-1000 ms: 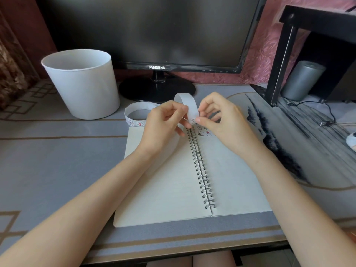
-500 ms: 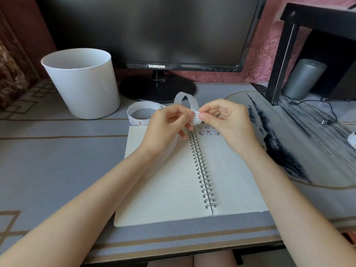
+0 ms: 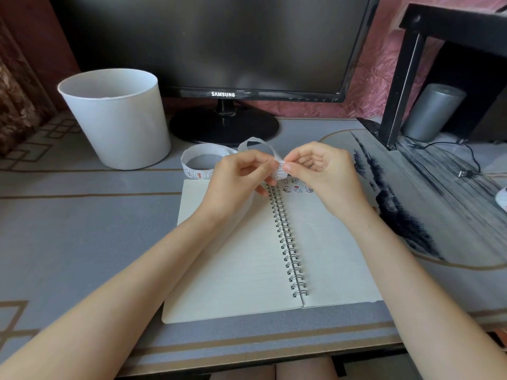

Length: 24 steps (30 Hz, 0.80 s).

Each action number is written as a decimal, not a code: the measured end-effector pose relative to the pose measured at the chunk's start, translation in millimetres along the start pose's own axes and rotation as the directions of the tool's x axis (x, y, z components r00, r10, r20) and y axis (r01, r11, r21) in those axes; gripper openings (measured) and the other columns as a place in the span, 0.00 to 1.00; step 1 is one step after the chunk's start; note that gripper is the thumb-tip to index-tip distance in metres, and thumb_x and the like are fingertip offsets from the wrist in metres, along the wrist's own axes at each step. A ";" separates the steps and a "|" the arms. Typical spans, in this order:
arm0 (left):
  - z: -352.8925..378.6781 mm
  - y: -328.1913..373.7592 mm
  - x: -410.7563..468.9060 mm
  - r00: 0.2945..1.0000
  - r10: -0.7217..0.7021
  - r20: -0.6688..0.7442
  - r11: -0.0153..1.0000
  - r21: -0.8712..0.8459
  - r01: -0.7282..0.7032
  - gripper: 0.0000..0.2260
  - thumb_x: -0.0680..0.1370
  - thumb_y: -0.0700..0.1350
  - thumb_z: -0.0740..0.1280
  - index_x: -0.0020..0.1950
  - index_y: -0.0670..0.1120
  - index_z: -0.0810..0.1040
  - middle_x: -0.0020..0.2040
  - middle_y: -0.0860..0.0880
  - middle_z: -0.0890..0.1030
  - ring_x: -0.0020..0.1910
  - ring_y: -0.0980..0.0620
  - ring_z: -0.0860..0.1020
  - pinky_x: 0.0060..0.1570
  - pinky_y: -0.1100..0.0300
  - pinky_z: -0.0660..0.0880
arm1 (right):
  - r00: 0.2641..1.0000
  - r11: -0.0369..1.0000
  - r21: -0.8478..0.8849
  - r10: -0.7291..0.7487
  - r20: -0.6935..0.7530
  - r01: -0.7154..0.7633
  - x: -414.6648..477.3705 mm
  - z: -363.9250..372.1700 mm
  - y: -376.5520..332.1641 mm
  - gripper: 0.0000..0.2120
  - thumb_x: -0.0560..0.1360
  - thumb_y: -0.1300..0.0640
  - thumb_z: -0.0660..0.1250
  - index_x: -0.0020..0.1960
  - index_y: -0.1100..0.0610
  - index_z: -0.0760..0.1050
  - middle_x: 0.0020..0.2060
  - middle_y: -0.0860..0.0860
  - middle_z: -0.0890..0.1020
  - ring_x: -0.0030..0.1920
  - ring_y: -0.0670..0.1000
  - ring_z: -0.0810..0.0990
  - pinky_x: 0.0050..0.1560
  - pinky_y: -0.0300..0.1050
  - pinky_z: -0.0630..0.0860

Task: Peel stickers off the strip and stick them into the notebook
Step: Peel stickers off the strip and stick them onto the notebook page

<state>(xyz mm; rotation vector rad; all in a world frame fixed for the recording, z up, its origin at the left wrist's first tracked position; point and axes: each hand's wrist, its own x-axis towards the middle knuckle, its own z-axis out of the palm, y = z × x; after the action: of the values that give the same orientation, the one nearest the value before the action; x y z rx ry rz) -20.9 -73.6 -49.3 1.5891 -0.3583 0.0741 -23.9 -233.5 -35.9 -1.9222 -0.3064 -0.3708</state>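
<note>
A: Where is the strip (image 3: 204,154)?
B: Curled in a loop on the tabletop (image 3: 82,229), just past the far edge of the notebook (image 3: 233,256). Its free end arcs up to the hands, above the spiral binding
A: And the left hand (image 3: 238,175)?
B: Fingers (image 3: 264,168) clamped on the free end, raised off the page. Steadying the backing, I judge, so it can bend away
A: The right hand (image 3: 322,167)?
B: Thumb and forefinger pinched together on a sticker (image 3: 280,168) at the strip's end, other fingers curled in. Whether an edge has lifted: cannot tell, too small
A: The page?
B: A cluster of small stickers (image 3: 297,187) at the far end of the right page, beside the binding. The hands work just above it, probably for a short drop to the next spot
A: Anything else?
B: White bucket (image 3: 118,119) far left, dark monitor (image 3: 219,37) behind
</note>
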 end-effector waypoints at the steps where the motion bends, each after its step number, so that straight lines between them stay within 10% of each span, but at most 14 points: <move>1: 0.2 -0.1 0.0 1.000 -0.005 0.000 1.000 -0.003 0.005 0.05 0.78 0.38 0.66 0.45 0.41 0.81 0.40 0.45 0.81 0.36 0.55 0.79 0.35 0.61 0.77 | 1.000 1.000 -0.008 -0.001 0.000 0.001 -0.1 0.0 0.9 0.09 0.70 0.64 0.73 0.40 0.50 0.78 0.34 0.45 0.81 0.37 0.44 0.78 0.42 0.37 0.74; 14: 1.1 0.3 -1.3 0.998 -0.056 -0.028 0.998 -0.024 0.055 0.09 0.79 0.38 0.65 0.45 0.33 0.79 0.40 0.42 0.81 0.36 0.53 0.79 0.33 0.61 0.77 | 0.994 0.965 -0.242 -0.097 0.040 0.104 -5.7 -0.4 5.1 0.03 0.71 0.59 0.72 0.41 0.53 0.79 0.44 0.46 0.76 0.42 0.45 0.73 0.42 0.33 0.64; 24: -2.5 3.0 0.6 0.996 -0.070 -0.048 0.996 -0.056 0.068 0.09 0.79 0.38 0.64 0.40 0.41 0.79 0.40 0.46 0.80 0.36 0.54 0.80 0.30 0.64 0.76 | 0.994 0.989 -0.106 -0.105 0.018 0.106 -11.3 -3.4 -6.6 0.06 0.72 0.62 0.71 0.41 0.51 0.78 0.43 0.46 0.76 0.43 0.44 0.73 0.41 0.31 0.66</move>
<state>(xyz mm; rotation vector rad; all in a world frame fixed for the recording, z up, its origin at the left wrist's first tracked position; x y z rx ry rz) -20.7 -71.3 -46.2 1.5413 -0.2644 0.0503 -37.1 -234.7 -33.6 -2.0182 -0.4051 -0.4534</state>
